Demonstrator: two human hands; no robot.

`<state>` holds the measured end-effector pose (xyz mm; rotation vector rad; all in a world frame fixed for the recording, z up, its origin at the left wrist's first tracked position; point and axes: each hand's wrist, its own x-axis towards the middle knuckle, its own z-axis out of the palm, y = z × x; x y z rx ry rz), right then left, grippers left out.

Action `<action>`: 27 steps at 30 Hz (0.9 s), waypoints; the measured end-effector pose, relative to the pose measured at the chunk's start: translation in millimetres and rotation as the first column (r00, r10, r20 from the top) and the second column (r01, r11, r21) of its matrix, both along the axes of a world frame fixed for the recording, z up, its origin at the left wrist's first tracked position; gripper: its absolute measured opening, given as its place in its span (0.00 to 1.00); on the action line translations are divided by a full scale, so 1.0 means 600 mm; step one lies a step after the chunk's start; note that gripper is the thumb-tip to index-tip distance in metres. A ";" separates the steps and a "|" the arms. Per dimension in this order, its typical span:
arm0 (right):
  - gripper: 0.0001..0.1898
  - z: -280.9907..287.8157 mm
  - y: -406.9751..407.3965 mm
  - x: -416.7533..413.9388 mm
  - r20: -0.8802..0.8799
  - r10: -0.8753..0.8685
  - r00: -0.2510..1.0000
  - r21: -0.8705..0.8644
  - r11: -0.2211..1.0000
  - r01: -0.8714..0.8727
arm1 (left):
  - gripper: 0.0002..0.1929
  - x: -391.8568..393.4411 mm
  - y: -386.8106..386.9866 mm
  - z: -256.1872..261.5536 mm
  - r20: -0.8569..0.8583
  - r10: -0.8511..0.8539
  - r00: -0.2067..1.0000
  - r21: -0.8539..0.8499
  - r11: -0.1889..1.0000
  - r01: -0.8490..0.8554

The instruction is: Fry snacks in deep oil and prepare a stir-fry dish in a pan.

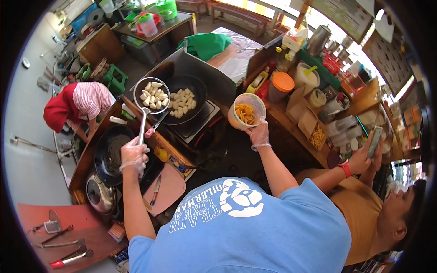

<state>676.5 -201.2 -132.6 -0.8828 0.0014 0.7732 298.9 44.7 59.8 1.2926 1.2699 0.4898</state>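
My left hand (pixel 134 155), in a clear plastic glove, grips the handle of a metal strainer (pixel 145 124). Pale chunks of food (pixel 155 95) fill the strainer, held beside and partly over the left rim of a black wok (pixel 201 90). More pale chunks (pixel 182 102) lie in that wok, which sits on a stove (pixel 208 114). A utensil with a pink handle (pixel 150 132) leans on the wok's edge. My right hand (pixel 260 133), also gloved, holds a translucent plastic tub (pixel 235 119) from below and its near side. Orange-yellow fries (pixel 245 113) lie inside the tub.
Left stand a second wok (pixel 114 153) and a pink cutting board (pixel 170 187) with a knife (pixel 156 191). Right, a wooden counter (pixel 290 136) bears an orange-lidded jar (pixel 282 82) and a box of fries (pixel 317 136). One person (pixel 362 211) holds a phone close by; another (pixel 80 102) bends down left.
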 end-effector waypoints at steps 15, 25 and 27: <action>0.35 0.054 -0.109 0.162 0.118 -0.391 0.913 0.194 0.911 0.365 | 0.24 0.108 0.024 -0.092 -0.550 0.049 0.834 0.787 0.366 0.497; 0.33 0.115 -0.092 0.180 0.081 -0.466 0.881 0.114 0.883 0.456 | 0.23 0.069 0.027 -0.115 -0.445 -0.010 0.895 0.777 0.493 0.392; 0.31 0.134 -0.089 0.179 0.043 -0.495 0.868 0.029 0.869 0.495 | 0.19 0.059 0.043 -0.116 -0.243 -0.075 0.967 0.611 0.762 0.213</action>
